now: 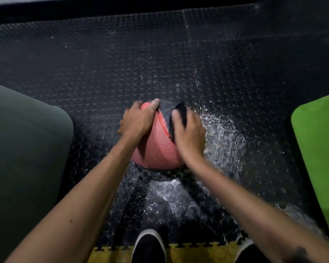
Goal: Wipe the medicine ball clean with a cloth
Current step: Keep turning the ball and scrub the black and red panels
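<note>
A red and dark grey textured medicine ball (158,147) sits on the black studded floor mat in the middle of the view. My left hand (136,119) grips its upper left side, fingers curled over the top. My right hand (188,133) holds a dark cloth (179,114) against the ball's upper right, on the grey panel. The right hand looks a little blurred. Most of the cloth is hidden under that hand.
The black rubber mat (103,73) is wet with white splashes (222,141) to the right of and below the ball. A dark grey-green padded block (21,149) stands at left, a bright green one (319,149) at right. My two dark shoes (148,247) stand by a yellow mat edge (110,255).
</note>
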